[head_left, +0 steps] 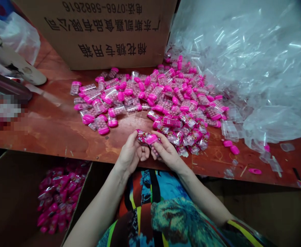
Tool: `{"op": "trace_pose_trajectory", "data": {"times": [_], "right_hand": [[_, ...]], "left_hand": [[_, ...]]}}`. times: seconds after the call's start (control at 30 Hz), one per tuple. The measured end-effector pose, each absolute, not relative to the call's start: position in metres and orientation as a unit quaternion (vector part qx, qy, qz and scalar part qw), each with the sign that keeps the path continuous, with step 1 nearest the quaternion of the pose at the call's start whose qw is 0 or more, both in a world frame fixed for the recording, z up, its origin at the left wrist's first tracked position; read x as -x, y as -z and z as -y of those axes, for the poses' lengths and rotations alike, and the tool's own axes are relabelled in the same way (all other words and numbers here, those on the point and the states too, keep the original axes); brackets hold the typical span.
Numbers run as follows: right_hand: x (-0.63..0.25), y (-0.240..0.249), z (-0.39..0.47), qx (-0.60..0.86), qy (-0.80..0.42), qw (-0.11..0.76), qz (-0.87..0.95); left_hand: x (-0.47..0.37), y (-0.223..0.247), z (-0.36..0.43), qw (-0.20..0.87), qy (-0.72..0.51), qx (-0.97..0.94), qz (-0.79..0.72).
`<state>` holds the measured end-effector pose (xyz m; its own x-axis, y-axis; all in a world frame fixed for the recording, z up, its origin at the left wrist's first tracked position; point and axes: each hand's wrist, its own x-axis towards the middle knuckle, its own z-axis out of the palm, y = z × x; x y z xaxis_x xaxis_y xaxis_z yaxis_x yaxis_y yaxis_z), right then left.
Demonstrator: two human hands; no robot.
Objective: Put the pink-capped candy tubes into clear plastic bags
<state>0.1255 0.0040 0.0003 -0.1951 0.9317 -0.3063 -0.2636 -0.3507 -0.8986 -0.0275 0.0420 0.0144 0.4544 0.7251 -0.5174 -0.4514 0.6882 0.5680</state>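
Near the table's front edge, my left hand (133, 153) pinches a pink printed plastic sleeve (141, 135) between thumb and fingers. Against it, my right hand (168, 151) is closed on a small candy bottle with a pink cap (151, 138); its lower part is hidden by my fingers. Whether the bottle's cap end sits inside the sleeve, I cannot tell. Just beyond my right hand lies a heap of printed sleeves with candy bottles (183, 130). Behind that spreads a pile of clear candy bottles (150, 91) with pink caps and round candies.
A cardboard box (109, 37) stands at the back. Clear plastic bags (232, 61) with empty containers fill the right. Loose pink caps (234, 150) lie at front right. Below the table's left edge, an open carton (9, 199) holds wrapped pink pieces (60, 195). A pale tumbler (19, 61) lies at left.
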Motion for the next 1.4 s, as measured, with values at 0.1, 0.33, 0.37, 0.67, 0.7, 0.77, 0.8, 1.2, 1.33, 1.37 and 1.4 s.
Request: {"op": "trace_pose_trajectory", "data": {"times": [0.1, 0.33, 0.37, 0.67, 0.7, 0.77, 0.8, 1.2, 1.33, 1.37, 1.4], "right_hand": [[-0.126, 0.000, -0.005, 0.458, -0.687, 0.441, 0.352], [-0.128, 0.002, -0.004, 0.453, -0.684, 0.423, 0.384], [-0.128, 0.002, -0.003, 0.453, -0.680, 0.421, 0.394], [-0.126, 0.005, 0.005, 0.459, -0.628, 0.426, 0.462], [-0.127, 0.005, 0.006, 0.469, -0.606, 0.420, 0.486], [-0.128, 0.002, 0.008, 0.508, -0.543, 0.392, 0.543], [-0.129, 0.001, 0.009, 0.530, -0.508, 0.373, 0.567], [-0.124, -0.001, 0.013, 0.412, -0.735, 0.435, 0.317], [-0.116, 0.000, 0.010, 0.481, -0.639, 0.472, 0.369], [-0.114, 0.000, 0.009, 0.483, -0.638, 0.471, 0.370], [-0.114, 0.000, 0.008, 0.479, -0.649, 0.466, 0.362]], "left_hand": [[0.028, -0.017, -0.042, 0.810, -0.376, -0.176, -0.415], [0.025, -0.015, -0.040, 0.795, -0.357, -0.214, -0.441], [0.024, -0.014, -0.040, 0.792, -0.359, -0.218, -0.442], [0.019, -0.009, -0.032, 0.819, -0.311, -0.261, -0.405], [0.019, -0.009, -0.030, 0.817, -0.306, -0.269, -0.408], [0.019, -0.009, -0.029, 0.814, -0.304, -0.275, -0.412], [0.018, -0.009, -0.028, 0.812, -0.307, -0.272, -0.416], [0.019, -0.010, -0.028, 0.803, -0.334, -0.266, -0.416], [0.018, -0.009, -0.026, 0.791, -0.342, -0.257, -0.439], [0.018, -0.008, -0.025, 0.789, -0.342, -0.253, -0.444], [0.018, -0.008, -0.025, 0.790, -0.340, -0.248, -0.445]]}}
